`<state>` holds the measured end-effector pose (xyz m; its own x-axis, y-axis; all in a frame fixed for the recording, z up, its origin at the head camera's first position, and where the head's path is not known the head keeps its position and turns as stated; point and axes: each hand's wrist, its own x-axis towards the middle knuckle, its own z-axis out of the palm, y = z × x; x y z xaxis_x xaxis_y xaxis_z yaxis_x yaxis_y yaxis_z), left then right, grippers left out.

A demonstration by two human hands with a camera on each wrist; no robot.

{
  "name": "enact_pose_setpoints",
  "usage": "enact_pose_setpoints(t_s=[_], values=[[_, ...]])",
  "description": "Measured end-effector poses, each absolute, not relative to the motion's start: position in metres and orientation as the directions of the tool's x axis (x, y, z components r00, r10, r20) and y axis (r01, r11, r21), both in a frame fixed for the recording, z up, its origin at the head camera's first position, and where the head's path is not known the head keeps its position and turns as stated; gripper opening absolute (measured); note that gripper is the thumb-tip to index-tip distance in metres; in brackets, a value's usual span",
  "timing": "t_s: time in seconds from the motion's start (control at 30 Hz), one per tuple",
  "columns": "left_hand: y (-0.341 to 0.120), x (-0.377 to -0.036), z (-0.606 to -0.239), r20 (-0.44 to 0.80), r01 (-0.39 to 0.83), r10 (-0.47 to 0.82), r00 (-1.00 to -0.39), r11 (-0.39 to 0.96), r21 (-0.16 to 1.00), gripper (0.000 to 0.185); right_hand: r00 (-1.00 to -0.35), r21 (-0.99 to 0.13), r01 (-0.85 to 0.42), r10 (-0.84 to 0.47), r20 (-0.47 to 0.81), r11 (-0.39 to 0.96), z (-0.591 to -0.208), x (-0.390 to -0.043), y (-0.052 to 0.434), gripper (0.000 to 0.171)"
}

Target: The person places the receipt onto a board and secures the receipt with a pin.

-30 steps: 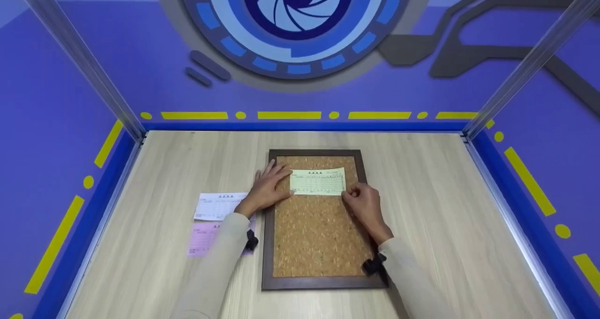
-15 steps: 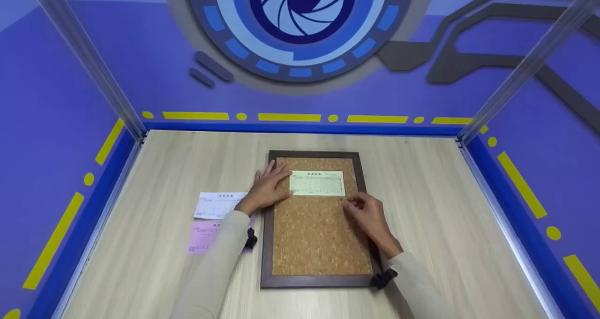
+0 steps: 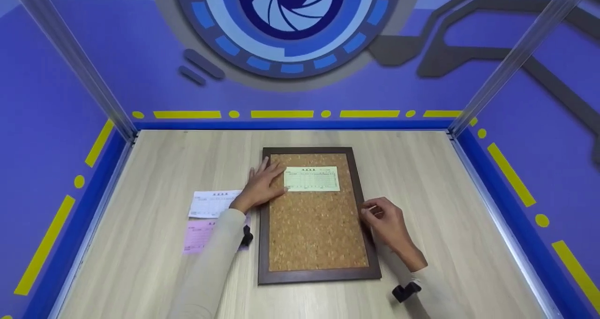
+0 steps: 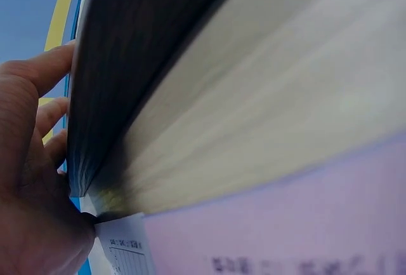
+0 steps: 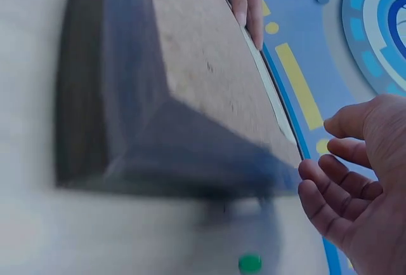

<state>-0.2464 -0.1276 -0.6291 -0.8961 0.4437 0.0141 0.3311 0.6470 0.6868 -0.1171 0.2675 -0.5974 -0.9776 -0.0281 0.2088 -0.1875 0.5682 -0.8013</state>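
A cork board point(image 3: 316, 234) in a dark brown frame lies on the wooden table. Across its upper part is a pale green printed slip point(image 3: 311, 179). My left hand point(image 3: 260, 185) rests over the left frame edge, with thumb and fingertips spread at the slip's left side. Beside the board's right edge hovers my right hand point(image 3: 386, 220), its fingers loosely curled. In the right wrist view no thing shows between these fingers point(image 5: 330, 202). The left wrist view shows my left palm beside the dark frame point(image 4: 120, 65).
Left of the board lie a white printed slip point(image 3: 213, 206) and a pink one point(image 3: 199, 238), partly covered by the left arm. A small green round object point(image 5: 250, 263) sits on the table right of the board. Purple-blue walls enclose the table.
My right hand has let go of the green slip's lower right corner and moved right, past the frame edge. The slip's right side now lies flatter. My left hand keeps its place.
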Motion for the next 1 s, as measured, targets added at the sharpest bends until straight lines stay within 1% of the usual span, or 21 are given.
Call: enact_pose_setpoints(t_s=[0.4,0.67,0.77,0.9,1.0], values=[[-0.134,-0.243,-0.628,0.003,0.313,0.422,-0.907,0.666,0.677,0.08,-0.968,-0.798,-0.231,-0.051,0.245,0.556,-0.62,-0.095,0.302,0.016],[-0.131,-0.24,-0.62,0.02,0.332,0.422,-0.907,0.683,0.65,0.076,-0.948,-0.768,-0.299,-0.085,0.306,0.567,-0.632,-0.08,0.313,0.018],[-0.129,-0.24,-0.619,0.028,0.337,0.421,-0.907,0.684,0.647,0.076,-0.941,-0.743,-0.316,-0.093,0.326,0.59,-0.635,-0.076,0.317,0.019],[-0.126,-0.239,-0.618,0.034,0.347,0.43,-0.902,0.676,0.65,0.077,-0.945,-0.717,-0.295,-0.081,0.317,0.632,-0.638,-0.068,0.324,0.021],[-0.124,-0.239,-0.619,0.033,0.35,0.434,-0.9,0.675,0.649,0.076,-0.954,-0.726,-0.267,-0.069,0.29,0.634,-0.64,-0.062,0.33,0.02]])
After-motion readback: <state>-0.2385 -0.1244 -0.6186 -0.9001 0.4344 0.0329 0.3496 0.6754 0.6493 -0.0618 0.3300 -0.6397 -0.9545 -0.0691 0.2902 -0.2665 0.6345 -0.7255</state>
